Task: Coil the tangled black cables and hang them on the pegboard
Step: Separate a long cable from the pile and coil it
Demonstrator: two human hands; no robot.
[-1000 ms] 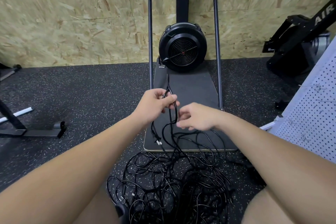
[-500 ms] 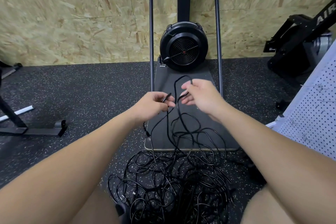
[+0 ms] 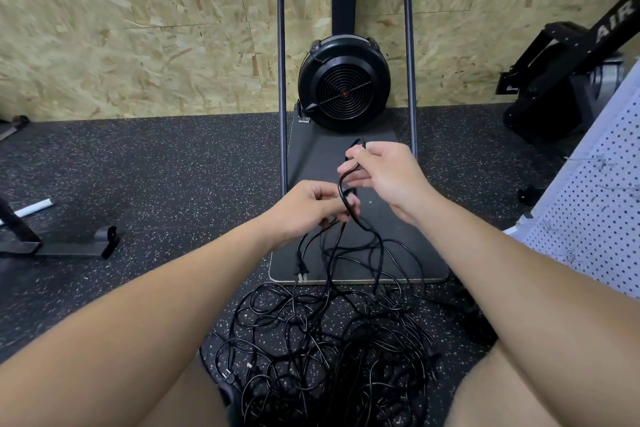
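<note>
Where the floor (image 3: 138,184) lies nearest, between two bare knees: tangled cables (image 3: 322,354), heaped black on speckled rubber. Rising from the heap, several strands up to the hands. Left hand (image 3: 304,211) curled round strands, a plug (image 3: 302,270) dangling below it over the front edge of a dark platform (image 3: 408,253). Right hand (image 3: 384,173) just beyond and higher, fingers pinching a cable loop, an end poking up past the knuckles. Behind both, on that platform, a round black fan (image 3: 343,82) within an upright frame (image 3: 281,62). At right, leaning, a white pegboard (image 3: 595,204). Farthest back, a chipboard wall (image 3: 121,28).
</note>
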